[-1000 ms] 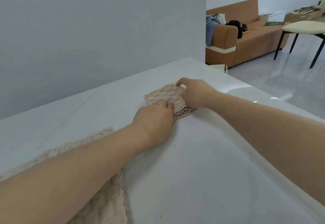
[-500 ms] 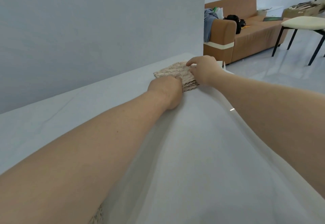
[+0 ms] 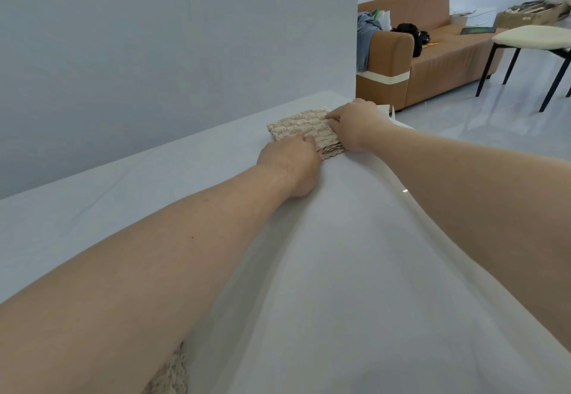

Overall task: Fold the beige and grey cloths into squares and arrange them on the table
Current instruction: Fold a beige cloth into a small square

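Step in hand: setting the folded cloth (image 3: 298, 129) in place.

1. Position. The folded cloth lies flat on the table (image 3: 340, 270), directly under the fingertips of both hands, at full arm's reach. A table corner lies just beyond the right hand (image 3: 352, 124).
2. Hand state. The left hand (image 3: 290, 164) grips the near edge, one digit on top and the rest curled. The right hand curls its fingers over the right edge. The thumb is hidden, so a full pinch cannot be confirmed.
3. Procedure (judged). Hold the layers together at both edges so that the stack does not fan open. The near-right corner already shows wavy, slightly offset layers. Square these before letting go.
4. Press down, then lift the fingers straight up. Dragging them off is likely to shift the top layer.
5. Caution. Leave a margin beyond the right hand, as the table edge is near.
6. Remaining work. A second, loose cloth (image 3: 170, 375) lies under the left forearm, apparently unfolded.
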Tool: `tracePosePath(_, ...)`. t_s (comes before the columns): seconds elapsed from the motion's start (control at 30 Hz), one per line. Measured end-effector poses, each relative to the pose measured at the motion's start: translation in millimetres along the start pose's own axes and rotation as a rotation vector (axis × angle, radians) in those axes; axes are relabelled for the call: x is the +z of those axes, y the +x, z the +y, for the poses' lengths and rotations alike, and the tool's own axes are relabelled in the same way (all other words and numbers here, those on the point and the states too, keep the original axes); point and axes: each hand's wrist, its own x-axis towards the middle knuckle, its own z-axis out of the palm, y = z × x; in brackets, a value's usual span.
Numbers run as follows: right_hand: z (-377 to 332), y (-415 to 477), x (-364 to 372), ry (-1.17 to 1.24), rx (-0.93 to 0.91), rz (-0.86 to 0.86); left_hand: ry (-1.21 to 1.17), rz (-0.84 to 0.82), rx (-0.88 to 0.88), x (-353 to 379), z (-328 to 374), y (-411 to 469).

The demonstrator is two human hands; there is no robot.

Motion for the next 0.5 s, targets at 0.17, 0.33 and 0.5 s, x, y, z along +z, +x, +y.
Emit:
tracePosePath(0.17,-15,-26,-15,-0.015,-0.055,0.137,-0.021,0.103,-0.021,-13,-9,-28)
tracePosePath(0.33,-52,-71,-26,0.066,-0.197,0.115,-0.099,0.109,-0.05,-28,-32,-92)
tracePosePath(0.5,-102,-129,-38,0.092,-0.354,0.024,-0.174,0.111,-0.098,-40,-57,-179)
